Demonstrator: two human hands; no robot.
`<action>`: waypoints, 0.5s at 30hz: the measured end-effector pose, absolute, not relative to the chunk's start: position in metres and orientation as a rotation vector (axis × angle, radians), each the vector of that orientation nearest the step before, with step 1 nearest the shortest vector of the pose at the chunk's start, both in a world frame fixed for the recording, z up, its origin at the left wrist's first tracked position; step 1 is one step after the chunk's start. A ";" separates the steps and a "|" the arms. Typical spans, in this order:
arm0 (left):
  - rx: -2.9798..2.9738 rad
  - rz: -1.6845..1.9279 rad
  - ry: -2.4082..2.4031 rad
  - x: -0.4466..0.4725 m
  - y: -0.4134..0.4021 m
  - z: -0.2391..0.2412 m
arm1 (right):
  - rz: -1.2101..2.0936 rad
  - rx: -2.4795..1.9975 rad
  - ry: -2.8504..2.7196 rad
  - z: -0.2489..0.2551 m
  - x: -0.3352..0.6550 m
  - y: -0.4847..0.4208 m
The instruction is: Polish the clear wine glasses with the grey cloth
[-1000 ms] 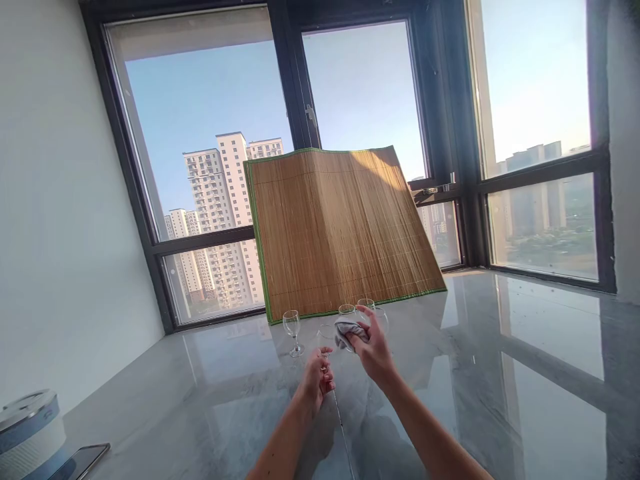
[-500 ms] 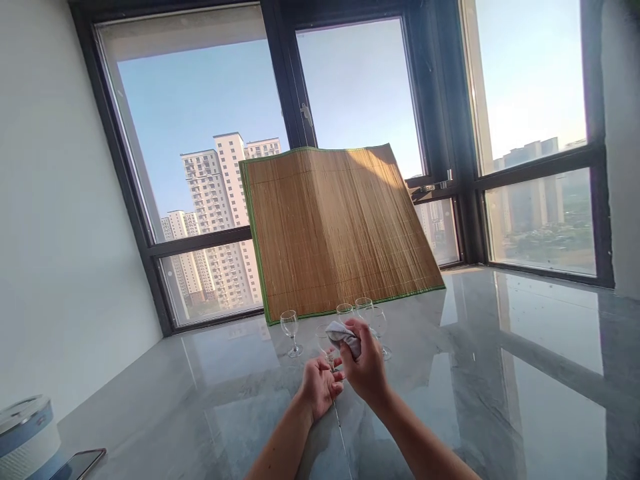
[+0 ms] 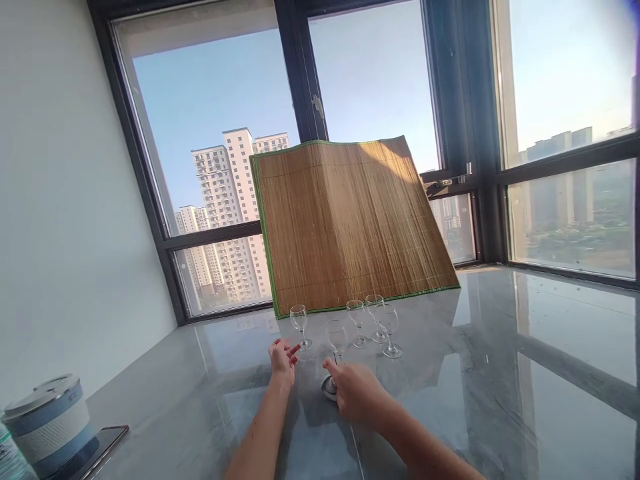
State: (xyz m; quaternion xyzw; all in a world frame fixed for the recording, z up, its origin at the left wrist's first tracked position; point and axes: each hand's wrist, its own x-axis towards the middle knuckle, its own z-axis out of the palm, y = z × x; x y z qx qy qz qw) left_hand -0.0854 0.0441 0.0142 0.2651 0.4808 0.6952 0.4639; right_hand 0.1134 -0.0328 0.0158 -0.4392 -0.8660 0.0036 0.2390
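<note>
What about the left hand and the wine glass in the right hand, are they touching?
Apart: the head view shows grey tabletop between the left hand and the wine glass in the right hand.

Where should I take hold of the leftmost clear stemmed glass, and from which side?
Probably by the stem, coming from the near left. The leftmost clear stemmed glass stands upright, its thin stem exposed between rounded bowl and flat foot. The other clear stemmed glasses are to its right, and the brown slatted mat with green edging rises behind.
</note>
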 end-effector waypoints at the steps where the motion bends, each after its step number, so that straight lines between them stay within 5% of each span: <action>1: 0.633 1.706 1.143 -0.086 0.046 0.013 | 0.007 -1.263 -2.372 0.013 0.113 -0.031; 15: 0.756 1.481 1.024 -0.082 0.057 0.004 | 0.146 -1.663 -2.255 0.024 0.128 -0.017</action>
